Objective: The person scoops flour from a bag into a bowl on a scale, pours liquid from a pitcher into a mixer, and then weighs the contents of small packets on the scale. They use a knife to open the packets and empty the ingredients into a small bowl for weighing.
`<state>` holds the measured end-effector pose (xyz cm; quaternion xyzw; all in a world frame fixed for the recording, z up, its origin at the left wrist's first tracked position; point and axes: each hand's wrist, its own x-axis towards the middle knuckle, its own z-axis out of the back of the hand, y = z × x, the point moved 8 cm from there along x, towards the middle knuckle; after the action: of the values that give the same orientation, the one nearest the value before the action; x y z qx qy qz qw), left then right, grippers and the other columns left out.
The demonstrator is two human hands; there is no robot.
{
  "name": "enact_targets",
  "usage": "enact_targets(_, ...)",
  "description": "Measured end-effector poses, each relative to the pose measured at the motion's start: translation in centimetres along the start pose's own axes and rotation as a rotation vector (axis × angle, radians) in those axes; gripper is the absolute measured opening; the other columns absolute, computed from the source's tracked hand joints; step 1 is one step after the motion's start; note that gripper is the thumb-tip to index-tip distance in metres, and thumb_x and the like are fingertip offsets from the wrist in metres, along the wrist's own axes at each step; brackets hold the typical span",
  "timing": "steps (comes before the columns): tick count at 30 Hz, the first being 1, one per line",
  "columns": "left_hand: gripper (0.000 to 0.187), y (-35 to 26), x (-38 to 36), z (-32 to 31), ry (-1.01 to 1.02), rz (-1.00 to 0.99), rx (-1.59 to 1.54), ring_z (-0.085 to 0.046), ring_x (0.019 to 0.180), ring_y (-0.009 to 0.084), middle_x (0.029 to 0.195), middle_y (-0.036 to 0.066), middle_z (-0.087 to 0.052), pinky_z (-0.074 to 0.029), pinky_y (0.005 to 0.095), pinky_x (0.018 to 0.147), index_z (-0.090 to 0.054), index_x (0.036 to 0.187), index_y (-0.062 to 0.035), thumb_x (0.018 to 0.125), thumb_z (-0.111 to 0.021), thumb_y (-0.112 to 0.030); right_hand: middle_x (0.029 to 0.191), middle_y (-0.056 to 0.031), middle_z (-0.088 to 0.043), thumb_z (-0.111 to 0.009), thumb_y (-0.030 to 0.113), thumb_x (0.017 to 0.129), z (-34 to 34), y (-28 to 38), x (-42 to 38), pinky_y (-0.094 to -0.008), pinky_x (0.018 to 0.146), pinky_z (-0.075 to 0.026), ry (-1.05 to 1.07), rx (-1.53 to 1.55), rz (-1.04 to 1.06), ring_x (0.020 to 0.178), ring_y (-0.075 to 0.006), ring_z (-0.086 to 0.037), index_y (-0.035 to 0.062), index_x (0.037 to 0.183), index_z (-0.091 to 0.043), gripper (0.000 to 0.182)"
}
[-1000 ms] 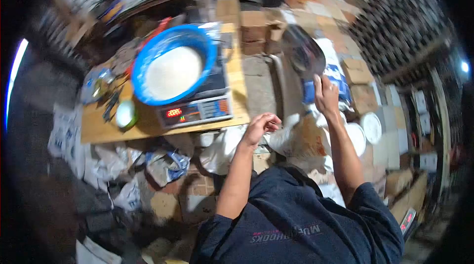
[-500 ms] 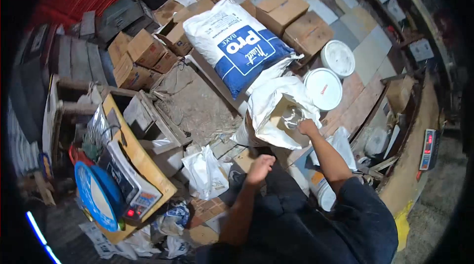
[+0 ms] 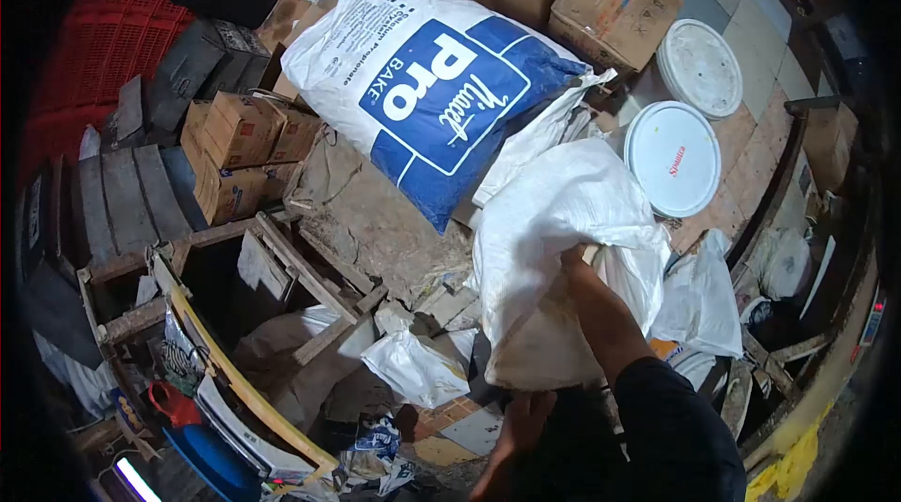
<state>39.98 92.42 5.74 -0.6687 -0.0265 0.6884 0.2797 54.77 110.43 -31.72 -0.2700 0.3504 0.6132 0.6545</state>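
Observation:
An open white woven sack (image 3: pixel 563 211) stands in the middle of the floor. My right forearm (image 3: pixel 601 314) reaches down into its mouth, and the hand is hidden inside the sack. My left hand (image 3: pixel 526 418) is low in the view with its fingers loosely extended, just under the sack's bottom edge and holding nothing I can see. Behind the white sack lies a big blue-and-white flour bag (image 3: pixel 441 80) printed "Pro Bake".
Two round white lids (image 3: pixel 672 157) (image 3: pixel 699 66) lie to the right, with cardboard boxes (image 3: pixel 615 5) (image 3: pixel 239 150) behind and to the left. White plastic bags (image 3: pixel 699 300) (image 3: pixel 418 366) flank the sack. The wooden table edge (image 3: pixel 235 375), a scale (image 3: pixel 244 436) and a blue basin (image 3: pixel 211 464) are at lower left.
My view swung from the table and scale down to the floor. My right hand went from the sack's mouth deep inside it. My left hand dropped to the sack's base.

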Motion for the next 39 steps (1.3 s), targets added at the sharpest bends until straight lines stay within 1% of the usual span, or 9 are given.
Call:
enact_targets(9, 0.044, -0.3, 2.6, -1.0, -0.167, -0.202, -0.084, -0.056, 0.109, 0.0414, 0.114, 0.021, -0.062, -0.04, 0.0444, 0.096, -0.057, 0.118, 0.0028, 0.094, -0.056, -0.034, 0.097, -0.0152, -0.07, -0.045, 0.027, 0.091, -2.3, -2.6, -1.8, -0.0425, 0.077, -0.054, -0.074, 0.19, -0.131, 0.091, -0.0329, -0.068, 0.0062, 0.103, -0.067, 0.032)
enact_targets(10, 0.043, -1.2, 2.2, -0.7, -0.146, -0.199, -0.084, -0.056, 0.11, 0.0416, 0.114, 0.021, -0.062, -0.04, 0.0447, 0.096, -0.057, 0.117, 0.0026, 0.094, -0.056, -0.034, 0.092, -0.0204, -0.069, -0.043, 0.027, 0.093, -0.9, -3.2, -4.4, -0.0457, 0.072, -0.055, -0.302, 0.486, -0.171, 0.087, -0.0361, -0.068, 0.0068, 0.103, -0.065, 0.032)
enact_targets(13, 0.041, -3.5, 0.8, -0.4, -0.135, -0.229, -0.091, -0.056, 0.109, 0.0416, 0.113, 0.022, -0.063, -0.041, 0.045, 0.095, -0.058, 0.116, 0.002, 0.094, -0.057, -0.032, 0.096, -0.0216, -0.068, -0.042, 0.034, 0.092, 1.4, -2.4, -6.3, -0.0477, 0.081, -0.051, -0.302, 0.464, -0.206, 0.09, -0.0399, -0.066, -0.0003, 0.088, -0.067, 0.043)
enact_targets(14, 0.039, -3.9, 0.6, -0.1, -0.174, -0.271, -0.088, -0.057, 0.107, 0.0411, 0.112, 0.022, -0.063, -0.042, 0.0448, 0.093, -0.059, 0.115, 0.0018, 0.094, -0.057, -0.031, 0.085, -0.0236, -0.067, -0.037, 0.026, 0.093, 1.7, -1.5, -4.9, -0.0498, 0.069, -0.052, -0.335, 0.302, -0.06, 0.077, -0.0417, -0.067, 0.0044, 0.091, -0.065, 0.035)
enact_targets(23, 0.036, -5.3, -0.8, 2.2, -0.184, -0.439, 0.028, -0.064, 0.078, 0.0327, 0.081, 0.017, -0.067, -0.047, 0.042, 0.072, -0.064, 0.091, 0.0015, 0.094, -0.057, -0.033, 0.082, -0.0266, -0.065, -0.037, 0.026, 0.092, 2.1, -3.1, -6.9, -0.0523, 0.077, -0.047, -0.684, 0.561, -0.06, 0.08, -0.045, -0.062, -0.0031, 0.077, -0.063, 0.041)
enact_targets(28, 0.037, -3.7, -0.2, 0.6, -0.273, -0.503, 0.208, -0.063, 0.063, 0.0311, 0.069, 0.016, -0.064, -0.046, 0.0428, 0.062, -0.064, 0.081, 0.0014, 0.094, -0.057, -0.033, 0.081, -0.0255, -0.064, -0.037, 0.025, 0.092, 3.3, -3.4, -11.4, -0.053, 0.077, -0.045, -0.604, 0.724, -0.063, 0.08, -0.0466, -0.06, -0.0015, 0.074, -0.062, 0.041)
enact_targets(33, 0.036, -4.5, -1.5, 0.6, -0.307, -0.55, 0.032, -0.064, 0.069, 0.0363, 0.072, 0.02, -0.063, -0.047, 0.0457, 0.065, -0.063, 0.087, 0.0017, 0.093, -0.056, -0.033, 0.093, -0.0251, -0.064, -0.034, 0.022, 0.093, 7.5, -2.8, -17.1, -0.0513, 0.08, -0.044, -0.487, 0.489, 0.146, 0.088, -0.0462, -0.057, -0.001, 0.084, -0.062, 0.037)
enact_targets(35, 0.032, -4.7, -2.0, 0.7, -0.312, -0.54, 0.19, -0.062, 0.079, 0.0401, 0.084, 0.02, -0.064, -0.048, 0.0475, 0.07, -0.063, 0.092, 0.0, 0.093, -0.056, -0.031, 0.097, -0.0248, -0.063, -0.034, 0.023, 0.093, 9.8, -3.2, -20.0, -0.0505, 0.084, -0.042, -0.437, 0.518, 0.18, 0.09, -0.0457, -0.056, -0.0011, 0.087, -0.062, 0.037)
enact_targets(39, 0.026, -4.4, -2.6, 1.2, -0.328, -0.522, 0.155, -0.061, 0.082, 0.0396, 0.087, 0.02, -0.064, -0.048, 0.0485, 0.071, -0.062, 0.095, -0.0025, 0.094, -0.054, -0.027, 0.092, -0.0234, -0.064, -0.036, 0.021, 0.092, 11.0, -4.9, -22.2, -0.052, 0.083, -0.041, -0.413, 0.371, 0.343, 0.086, -0.0443, -0.057, -0.0011, 0.084, -0.059, 0.033)
